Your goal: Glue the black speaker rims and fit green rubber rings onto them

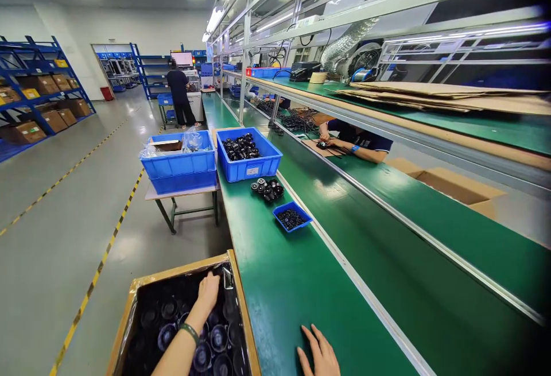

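Observation:
My left hand (pixel 209 291) reaches into a cardboard box (pixel 232 261) lined with clear plastic, near its far right corner. Its fingers are curled downward and their tips are hidden, so what they grip cannot be made out. The box holds many black, round, cup-like parts (pixel 218 337). On the green bench (pixel 275 284), my right hand (pixel 319 356) rests open with fingers spread, holding nothing. Farther along the bench lie a small blue tray (pixel 310 222) of little black pieces and a loose pile of black round parts (pixel 267 190).
A blue bin (pixel 249 170) of black parts stands behind the pile. Left of it, stacked blue bins (pixel 181 163) sit on a side table. Across the conveyor (pixel 344 192), a co-worker's hands (pixel 325 138) handle a small black part. Another person (pixel 178 92) stands far back.

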`<state>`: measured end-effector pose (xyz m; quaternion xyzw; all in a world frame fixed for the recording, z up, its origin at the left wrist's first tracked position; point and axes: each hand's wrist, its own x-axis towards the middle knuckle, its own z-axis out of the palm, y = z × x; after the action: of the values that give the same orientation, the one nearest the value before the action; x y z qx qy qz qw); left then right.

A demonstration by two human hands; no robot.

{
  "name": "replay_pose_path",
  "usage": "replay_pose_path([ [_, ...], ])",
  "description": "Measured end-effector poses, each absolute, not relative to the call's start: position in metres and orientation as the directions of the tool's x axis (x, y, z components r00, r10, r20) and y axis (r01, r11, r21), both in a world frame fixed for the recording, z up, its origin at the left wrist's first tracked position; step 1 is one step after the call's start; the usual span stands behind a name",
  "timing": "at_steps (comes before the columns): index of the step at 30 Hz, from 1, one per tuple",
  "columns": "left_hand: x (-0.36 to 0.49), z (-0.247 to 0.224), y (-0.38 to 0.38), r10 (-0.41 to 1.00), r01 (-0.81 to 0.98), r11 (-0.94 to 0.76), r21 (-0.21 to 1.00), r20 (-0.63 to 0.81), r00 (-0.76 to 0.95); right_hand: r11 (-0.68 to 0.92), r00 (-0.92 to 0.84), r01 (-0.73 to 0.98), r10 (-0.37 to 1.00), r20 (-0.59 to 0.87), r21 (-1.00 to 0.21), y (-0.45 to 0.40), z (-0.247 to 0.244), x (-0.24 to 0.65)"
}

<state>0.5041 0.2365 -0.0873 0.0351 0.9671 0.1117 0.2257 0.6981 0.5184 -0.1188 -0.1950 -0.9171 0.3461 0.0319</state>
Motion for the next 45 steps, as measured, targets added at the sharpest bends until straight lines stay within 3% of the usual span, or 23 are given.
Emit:
replay_pose_path([
  [3,0.524,-0.069,0.212,0.119,-0.025,0.934,0.357,-0.375,-0.919,0.409,-0.900,0.362,0.386,-0.201,-0.838,0.498,-0.085,0.689],
  [6,0.552,-0.043,0.186,0.118,-0.058,0.854,0.517,-0.301,-0.946,0.179,-0.921,0.355,0.238,-0.310,-0.918,0.469,-0.056,0.680],
  [11,0.602,-0.004,0.191,0.207,-0.044,0.558,0.829,-0.190,-0.960,-0.079,-0.919,0.395,-0.047,-0.392,-0.915,0.424,-0.025,0.672],
  [13,0.616,0.001,0.218,0.262,-0.034,0.399,0.916,-0.149,-0.954,-0.255,-0.914,0.403,-0.159,-0.373,-0.879,0.420,-0.016,0.671],
  [15,0.624,-0.002,0.252,0.283,-0.035,0.253,0.967,-0.108,-0.953,-0.321,-0.910,0.411,-0.196,-0.365,-0.853,0.429,-0.009,0.669],
  [18,0.629,-0.019,0.308,0.282,-0.078,0.065,0.995,-0.093,-0.955,-0.204,-0.892,0.452,-0.119,-0.436,-0.869,0.464,-0.006,0.668],
  [22,0.631,-0.050,0.384,0.323,-0.238,-0.161,0.958,-0.177,-0.930,-0.040,-0.881,0.468,0.061,-0.470,-0.883,0.525,-0.012,0.667],
  [25,0.634,-0.067,0.431,0.375,-0.394,-0.293,0.871,-0.275,-0.885,0.163,-0.874,0.469,0.228,-0.429,-0.868,0.562,-0.021,0.662],
  [29,0.638,-0.079,0.462,0.445,-0.573,-0.430,0.697,-0.389,-0.807,0.456,-0.869,0.479,0.366,-0.333,-0.750,0.589,-0.030,0.654],
  [35,0.630,-0.094,0.464,0.487,-0.740,-0.449,0.501,-0.557,-0.673,0.748,-0.913,0.407,0.355,-0.202,-0.525,0.583,-0.031,0.659],
  [42,0.596,-0.105,0.432,0.256,-0.705,-0.499,0.504,-0.692,-0.675,0.883,-0.956,0.288,0.240,-0.170,-0.372,0.570,-0.034,0.668],
  [45,0.593,-0.098,0.414,0.268,-0.703,-0.495,0.511,-0.679,-0.683,0.890,-0.965,0.253,0.202,-0.168,-0.380,0.563,-0.032,0.663],
])
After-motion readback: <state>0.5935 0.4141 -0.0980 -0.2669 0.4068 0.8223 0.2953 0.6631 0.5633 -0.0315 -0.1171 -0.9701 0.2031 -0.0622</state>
